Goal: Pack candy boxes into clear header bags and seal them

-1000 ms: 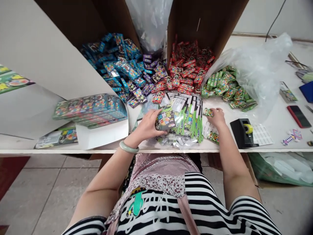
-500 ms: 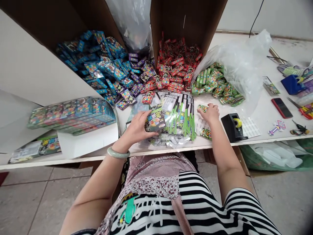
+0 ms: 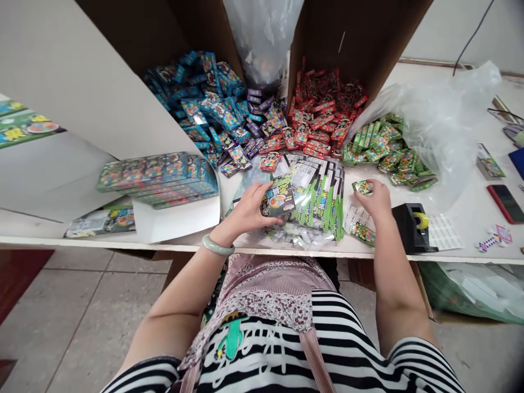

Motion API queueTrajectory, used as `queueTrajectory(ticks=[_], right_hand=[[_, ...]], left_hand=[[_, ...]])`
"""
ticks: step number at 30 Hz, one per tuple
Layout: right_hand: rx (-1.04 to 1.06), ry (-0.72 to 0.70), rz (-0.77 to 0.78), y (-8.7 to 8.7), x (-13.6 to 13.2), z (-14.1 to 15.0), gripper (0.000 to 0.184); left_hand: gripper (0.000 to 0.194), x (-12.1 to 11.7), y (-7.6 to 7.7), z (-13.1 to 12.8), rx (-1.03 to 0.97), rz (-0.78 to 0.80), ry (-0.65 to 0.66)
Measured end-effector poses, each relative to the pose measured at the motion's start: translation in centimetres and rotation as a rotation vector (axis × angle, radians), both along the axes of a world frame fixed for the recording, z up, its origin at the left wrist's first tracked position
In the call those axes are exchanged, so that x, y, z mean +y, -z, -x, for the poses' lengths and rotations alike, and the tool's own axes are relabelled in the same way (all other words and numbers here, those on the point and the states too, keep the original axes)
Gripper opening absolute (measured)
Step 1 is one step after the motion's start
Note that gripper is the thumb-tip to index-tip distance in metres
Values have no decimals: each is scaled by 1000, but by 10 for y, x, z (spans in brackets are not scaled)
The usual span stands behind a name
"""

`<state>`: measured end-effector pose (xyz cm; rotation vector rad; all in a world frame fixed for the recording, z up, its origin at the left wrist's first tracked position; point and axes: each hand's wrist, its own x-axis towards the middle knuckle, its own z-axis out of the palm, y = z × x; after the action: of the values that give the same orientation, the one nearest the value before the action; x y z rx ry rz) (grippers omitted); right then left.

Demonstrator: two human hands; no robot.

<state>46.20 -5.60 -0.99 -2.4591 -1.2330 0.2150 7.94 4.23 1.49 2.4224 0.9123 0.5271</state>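
My left hand (image 3: 249, 212) is closed around the edge of a black printed packet (image 3: 281, 200) with green lettering and a colourful picture. It holds the packet above the left side of a fanned stack of black-and-green printed bags (image 3: 317, 199). To the right of the stack, my right hand (image 3: 379, 201) pinches a small green box (image 3: 362, 186) between thumb and fingers. Below that hand, another green box (image 3: 363, 233) lies by a white sticker sheet (image 3: 351, 217) near the table's front edge. My right palm faces down, so part of its grip is hidden.
Behind the stack spill heaps of blue boxes (image 3: 213, 109), purple boxes (image 3: 256, 130), red boxes (image 3: 319, 123) and green boxes (image 3: 385, 143). A black tape dispenser (image 3: 410, 226) stands right of my hand, beyond it a phone (image 3: 505, 203). Shrink-wrapped boxes (image 3: 159, 177) sit left.
The view has swung left, so everything sits further right in the picture. Both hands keep their holds, the left on the black packet and the right at the small green box.
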Motion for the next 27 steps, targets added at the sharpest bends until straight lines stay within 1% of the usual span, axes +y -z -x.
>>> queueTrajectory(ticks=[2,3,4,6,7,8,10,12,14,16,22,24,27], right_hand=[[56,-240,-221,-25,-11,17,61],[90,-402,-294,-39,-16,28,63],[101,-555,-325,-54,-20,41,64],[83,-806,-327,-80,-23,66,62],[69,-905,-308,-89,-23,77,61],[52,-988,-280,-95,-21,86,60],[17,-1104,-220,-99,-14,97,58],[-15,-1160,-169,-95,-7,101,56],[-25,-1179,-133,-91,-3,101,55],[-21,-1195,-93,-91,0,101,55],[-32,-1242,-1,-103,-1,102,48],[-12,-1257,4,-106,-3,100,46],[75,-1277,-7,-109,-6,95,49]], left_hand=[[106,0,-1,-1,-18,2,6],[107,-1,-1,-3,-25,-2,13],[107,-1,-2,-4,-31,-10,24],[108,-2,-3,-8,-36,-33,41],[108,-3,-3,-9,-35,-45,47],[109,-3,-4,-10,-33,-57,52],[110,-3,-4,-10,-22,-75,65],[110,-3,-4,-8,-1,-91,81],[110,-2,-4,-4,14,-109,99],[111,-2,-3,-1,17,-122,119],[112,0,-4,4,30,-112,196],[112,1,-5,4,26,-111,184],[111,1,-6,5,17,-94,154]])
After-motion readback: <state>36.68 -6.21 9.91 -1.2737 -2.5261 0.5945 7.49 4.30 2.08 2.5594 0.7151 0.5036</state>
